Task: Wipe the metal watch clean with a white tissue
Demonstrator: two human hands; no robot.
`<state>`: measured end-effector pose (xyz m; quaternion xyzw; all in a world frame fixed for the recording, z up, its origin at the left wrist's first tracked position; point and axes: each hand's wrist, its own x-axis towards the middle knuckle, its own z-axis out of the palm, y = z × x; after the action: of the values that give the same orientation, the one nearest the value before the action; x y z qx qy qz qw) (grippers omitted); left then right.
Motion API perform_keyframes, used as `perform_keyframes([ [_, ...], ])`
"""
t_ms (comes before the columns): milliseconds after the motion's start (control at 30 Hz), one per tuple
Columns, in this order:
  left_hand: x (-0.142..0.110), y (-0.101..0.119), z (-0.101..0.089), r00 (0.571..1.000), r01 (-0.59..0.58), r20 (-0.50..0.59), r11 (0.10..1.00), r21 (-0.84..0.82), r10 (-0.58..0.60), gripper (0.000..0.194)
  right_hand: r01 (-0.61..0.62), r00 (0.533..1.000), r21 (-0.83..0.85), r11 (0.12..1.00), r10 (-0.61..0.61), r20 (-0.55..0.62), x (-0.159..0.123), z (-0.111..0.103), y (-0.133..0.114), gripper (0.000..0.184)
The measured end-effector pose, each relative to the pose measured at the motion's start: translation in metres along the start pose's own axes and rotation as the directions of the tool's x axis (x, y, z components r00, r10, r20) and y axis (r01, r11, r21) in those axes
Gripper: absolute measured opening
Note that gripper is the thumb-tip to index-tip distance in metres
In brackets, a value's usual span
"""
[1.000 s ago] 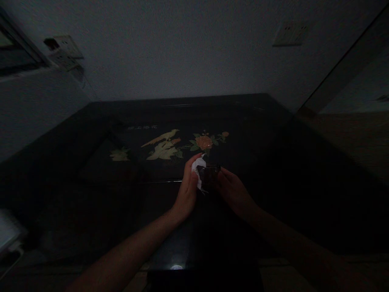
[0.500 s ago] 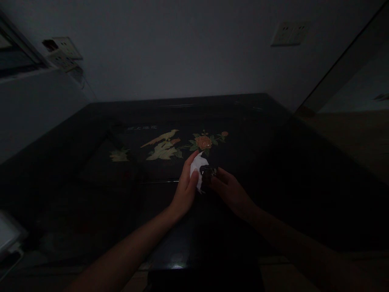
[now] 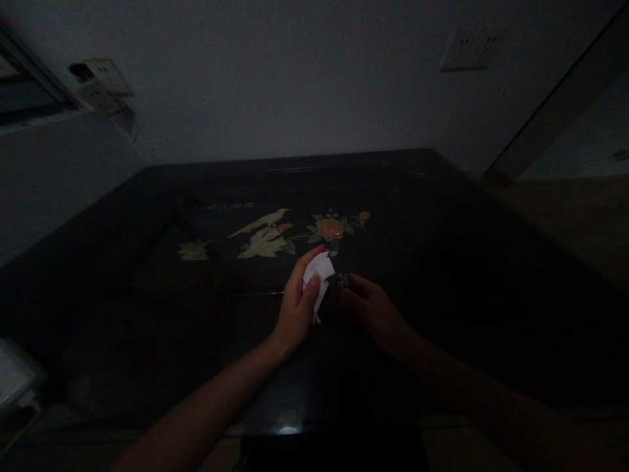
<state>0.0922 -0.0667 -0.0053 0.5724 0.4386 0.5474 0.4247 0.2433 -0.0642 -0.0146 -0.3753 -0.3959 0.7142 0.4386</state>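
Observation:
The scene is very dark. My left hand (image 3: 297,305) is closed on a crumpled white tissue (image 3: 318,270), thumb pressed over it. My right hand (image 3: 373,308) is closed on a small dark object (image 3: 338,284) that I cannot make out. The tissue touches that object. Both hands hover over a black lacquered table (image 3: 442,249) with an inlaid bird (image 3: 263,233) and an orange flower (image 3: 330,228) just beyond the hands.
A pale wall rises behind the table, with a switch plate (image 3: 469,49) at upper right and wall sockets (image 3: 101,82) at upper left. A light reflection (image 3: 287,431) shows on the table's near edge. Something pale (image 3: 14,383) lies at far left.
The left hand has shifted slightly left and down with the tissue, which now bunches more in the fingers. The right hand has turned the dark object a little; it shows smaller.

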Motion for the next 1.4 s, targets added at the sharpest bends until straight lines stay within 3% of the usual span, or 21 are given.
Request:
perform_keyframes([
  [200,0.002,-0.001,0.001,0.999,0.028,-0.033,0.998,0.058,-0.026,0.043,-0.021,0.998,0.009,1.0,0.022,-0.064,0.001,0.002,0.004,0.048],
  [333,0.005,-0.001,-0.002,0.993,-0.108,-0.028,0.98,0.169,0.114,0.036,-0.014,0.996,0.005,1.0,0.015,-0.086,0.003,0.001,0.008,0.049],
  [500,0.006,-0.001,-0.005,0.962,-0.273,0.053,0.927,0.258,0.269,0.033,-0.01,0.997,0.0,1.0,0.01,-0.081,0.002,0.001,0.008,0.046],
  [733,0.005,-0.001,-0.007,0.956,-0.292,0.09,0.937,0.19,0.28,0.04,0.009,0.997,0.013,1.0,-0.008,-0.071,0.002,0.0,0.007,0.045],
  [867,0.006,-0.001,-0.005,0.988,-0.156,-0.004,0.986,0.063,0.157,0.038,-0.006,0.998,0.026,1.0,0.007,-0.063,0.003,-0.001,0.009,0.047],
  [1000,0.009,-0.004,-0.001,0.991,0.121,-0.039,0.987,-0.106,-0.125,0.039,-0.016,1.0,0.065,0.998,0.016,-0.004,0.004,-0.003,0.011,0.044],
  [1200,0.013,-0.009,0.008,0.905,0.398,0.074,0.775,-0.491,-0.418,0.043,-0.007,0.999,0.136,0.991,0.0,0.05,0.006,-0.004,0.012,0.042],
  [1300,0.014,-0.01,0.01,0.875,0.454,0.124,0.701,-0.55,-0.468,0.045,0.002,0.998,0.138,0.99,-0.01,0.062,0.007,-0.002,0.012,0.042],
  [1400,0.012,-0.009,0.01,0.869,0.448,0.104,0.679,-0.582,-0.484,0.044,0.004,0.998,0.111,0.994,-0.01,0.061,0.006,-0.002,0.012,0.041],
])
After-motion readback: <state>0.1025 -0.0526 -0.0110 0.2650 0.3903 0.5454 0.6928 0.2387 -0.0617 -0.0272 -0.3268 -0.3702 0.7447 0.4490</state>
